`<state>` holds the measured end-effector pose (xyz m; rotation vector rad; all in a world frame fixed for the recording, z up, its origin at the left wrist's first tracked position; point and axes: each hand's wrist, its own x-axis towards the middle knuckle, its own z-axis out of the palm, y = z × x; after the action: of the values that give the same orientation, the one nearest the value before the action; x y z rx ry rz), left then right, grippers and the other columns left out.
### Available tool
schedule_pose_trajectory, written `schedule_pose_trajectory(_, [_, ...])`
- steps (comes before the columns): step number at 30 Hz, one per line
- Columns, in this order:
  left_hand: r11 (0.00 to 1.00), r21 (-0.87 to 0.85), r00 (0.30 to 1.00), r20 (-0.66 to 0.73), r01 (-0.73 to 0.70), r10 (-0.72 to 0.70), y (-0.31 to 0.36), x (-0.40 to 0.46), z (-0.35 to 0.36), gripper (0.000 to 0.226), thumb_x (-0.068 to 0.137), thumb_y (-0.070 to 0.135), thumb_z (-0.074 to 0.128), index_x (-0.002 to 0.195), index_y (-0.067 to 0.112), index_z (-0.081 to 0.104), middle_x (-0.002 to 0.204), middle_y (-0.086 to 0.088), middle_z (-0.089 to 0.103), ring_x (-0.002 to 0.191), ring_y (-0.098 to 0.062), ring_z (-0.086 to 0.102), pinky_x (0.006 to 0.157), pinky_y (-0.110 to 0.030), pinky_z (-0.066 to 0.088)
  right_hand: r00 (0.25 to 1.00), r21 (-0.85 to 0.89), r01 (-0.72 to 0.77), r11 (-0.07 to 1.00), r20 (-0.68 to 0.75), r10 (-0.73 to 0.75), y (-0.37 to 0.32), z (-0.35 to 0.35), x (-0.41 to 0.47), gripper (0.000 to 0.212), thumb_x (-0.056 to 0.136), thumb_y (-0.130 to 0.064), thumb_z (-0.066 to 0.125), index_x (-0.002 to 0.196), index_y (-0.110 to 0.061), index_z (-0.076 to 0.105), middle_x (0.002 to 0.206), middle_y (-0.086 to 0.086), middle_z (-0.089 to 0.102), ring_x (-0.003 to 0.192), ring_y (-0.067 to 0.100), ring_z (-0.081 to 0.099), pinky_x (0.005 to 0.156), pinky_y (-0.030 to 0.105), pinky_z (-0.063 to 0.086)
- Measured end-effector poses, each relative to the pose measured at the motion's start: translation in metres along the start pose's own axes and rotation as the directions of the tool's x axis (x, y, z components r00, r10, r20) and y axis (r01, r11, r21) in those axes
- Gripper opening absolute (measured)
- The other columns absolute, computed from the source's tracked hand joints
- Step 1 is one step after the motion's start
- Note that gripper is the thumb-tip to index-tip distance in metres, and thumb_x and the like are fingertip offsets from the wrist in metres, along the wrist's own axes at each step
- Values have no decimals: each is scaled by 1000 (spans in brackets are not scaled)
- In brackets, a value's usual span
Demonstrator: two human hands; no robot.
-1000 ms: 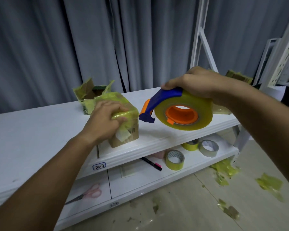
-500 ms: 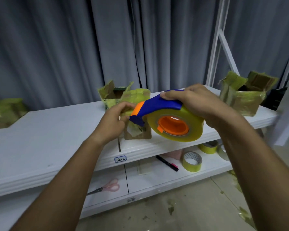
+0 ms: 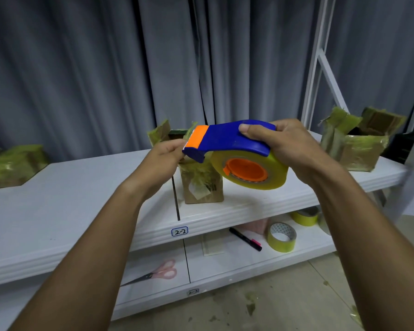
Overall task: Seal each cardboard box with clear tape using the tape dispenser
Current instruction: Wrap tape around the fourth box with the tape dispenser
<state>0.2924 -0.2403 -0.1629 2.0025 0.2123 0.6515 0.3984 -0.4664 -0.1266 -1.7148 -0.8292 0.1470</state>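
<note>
Gripping the tape dispenser (image 3: pixel 227 139) by its blue handle, the right hand (image 3: pixel 285 144) is holding it in the air above the front edge of the upper shelf (image 3: pixel 81 187), fingers and thumb curled round the handle and the roll. The left hand (image 3: pixel 164 157) is pinching at the orange cutter end, apparently picking up the loose tape end; the tape itself is too clear to confirm.

A second ago the left hand was pressing on top of the small cardboard box (image 3: pixel 201 185); it is now off the box, which is standing unheld near the shelf's front edge, directly behind the dispenser. The dispenser has risen and tilted, cutter end up. Judged from this, the operator is preparing a fresh strip rather than laying one, so the sealing pass on this box is not yet under way.

The view has also swung left: a wrapped box (image 3: pixel 12 163) is now showing at the shelf's left end, and an open box (image 3: pixel 354 144) at its right end.
</note>
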Motion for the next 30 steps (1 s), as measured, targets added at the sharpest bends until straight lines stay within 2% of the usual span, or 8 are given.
schedule_pose_trajectory(2, [998,2,997,14,70,-70,3,1,-3,31,106,25,45,104,20,76,95,5,75,68,7,57,73,-19,41,1000,-1,28,1000,7,-28,0,1,1,34,83,-53,70,92,-21,75,80,-4,78,75,16,75,75,33,61])
schedule_pose_trajectory(4, [983,-71,985,47,170,-167,2,1,-7,30,104,34,51,105,19,77,103,-10,72,70,-5,51,70,-27,37,998,-20,56,998,10,-56,0,2,1,31,84,-53,69,91,-23,75,80,-6,78,74,14,74,70,28,59])
schedule_pose_trajectory(8, [923,-220,949,50,314,-311,0,3,-11,28,97,38,63,103,15,77,99,-9,68,67,-9,46,58,-22,37,996,-55,83,995,42,-81,2,4,1,28,85,-53,67,86,-25,73,78,-8,77,71,10,73,61,20,54])
schedule_pose_trajectory(11, [905,-222,931,64,363,-358,1,3,-10,19,97,25,64,105,12,75,94,-6,64,64,-8,46,54,-20,37,993,-55,104,993,61,-100,3,4,1,33,76,-57,67,84,-25,72,77,-8,77,70,10,73,59,18,54])
schedule_pose_trajectory(14, [896,-186,915,58,403,-399,3,4,-8,20,96,26,65,108,12,73,90,-3,65,66,-9,51,56,-22,39,990,-50,125,991,70,-121,5,3,1,38,69,-59,66,81,-24,72,75,-7,76,68,10,73,57,15,55])
schedule_pose_trajectory(18, [934,-82,937,72,347,-342,3,4,-7,17,97,24,65,100,14,78,89,1,69,71,-10,52,64,-26,43,987,-64,145,987,75,-140,9,-1,3,42,67,-60,65,84,-22,72,77,-6,77,71,10,74,62,19,58])
schedule_pose_trajectory(22, [949,-60,949,82,309,-304,0,4,-6,17,97,14,63,106,17,78,106,-4,72,85,-13,57,69,-29,47,987,-62,147,987,69,-143,11,-4,6,47,67,-61,65,89,-20,73,81,-5,77,75,14,75,71,27,60])
schedule_pose_trajectory(30, [980,57,975,-127,191,-183,-2,10,2,16,99,19,61,91,24,73,84,2,67,77,-12,55,69,-31,47,980,-98,172,980,114,-161,10,-3,17,36,72,-59,66,87,-26,71,79,-11,76,75,8,74,63,17,58])
